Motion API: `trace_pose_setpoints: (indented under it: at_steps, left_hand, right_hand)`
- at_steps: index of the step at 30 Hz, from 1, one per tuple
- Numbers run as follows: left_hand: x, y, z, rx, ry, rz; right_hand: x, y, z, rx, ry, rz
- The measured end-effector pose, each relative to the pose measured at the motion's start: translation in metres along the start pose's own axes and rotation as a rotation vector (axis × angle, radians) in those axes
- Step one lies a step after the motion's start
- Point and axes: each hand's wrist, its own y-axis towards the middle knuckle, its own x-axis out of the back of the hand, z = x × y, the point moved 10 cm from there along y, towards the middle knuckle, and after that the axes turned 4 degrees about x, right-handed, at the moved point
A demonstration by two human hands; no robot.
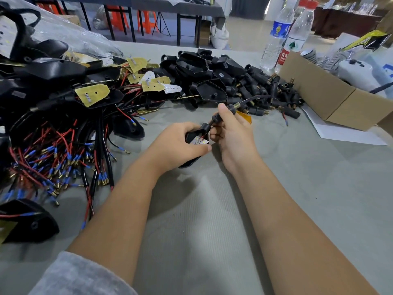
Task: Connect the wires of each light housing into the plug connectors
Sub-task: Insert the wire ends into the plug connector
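- The left hand (178, 143) grips a black plastic teardrop-shaped light housing (194, 143) just above the grey worktop (212, 220), thumb laid across its white LED board.
- The right hand (230, 133) pinches a black cylindrical plug connector with a brass threaded tip (230, 108), fingers curled round it; the housing's thin black wire (212, 122) passes between the two hands.
- The housing's long axis runs from lower left, near the left wrist, up to its collared neck at upper right. The neck points at the connector, whose brass end points on up and to the right, so the two lie roughly in line.
- To do this step well, I judge the left hand should keep the housing steady while the right feeds the wire straight along that shared line, without kinking it at the neck. Whether the wire is fully seated cannot be told; fingers hide it.
- Left of the hands lies a heap of black housings with red and black wires ending in blue-sleeved brass terminals (63, 162); a pile of loose black connectors (265, 90) lies beyond, beside a brown cardboard box (319, 96).
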Motion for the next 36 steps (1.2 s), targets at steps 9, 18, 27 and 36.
trace_pose_setpoints:
  at_steps: [9, 18, 27, 36]
  left_hand:
    - [0.01, 0.002, -0.002, -0.061, -0.057, -0.095]
    - [0.021, 0.002, 0.001, -0.015, -0.215, -0.164]
    - [0.012, 0.002, 0.002, 0.025, -0.343, -0.079]
    - [0.016, 0.001, 0.003, 0.034, -0.292, -0.104]
  right_hand:
    - [-0.005, -0.002, 0.002, 0.03, -0.062, 0.036]
    - [0.002, -0.003, 0.005, 0.046, -0.038, -0.02]
    - [-0.004, -0.004, 0.006, 0.031, -0.032, 0.032]
    - [-0.008, -0.004, 0.003, 0.006, -0.057, 0.077]
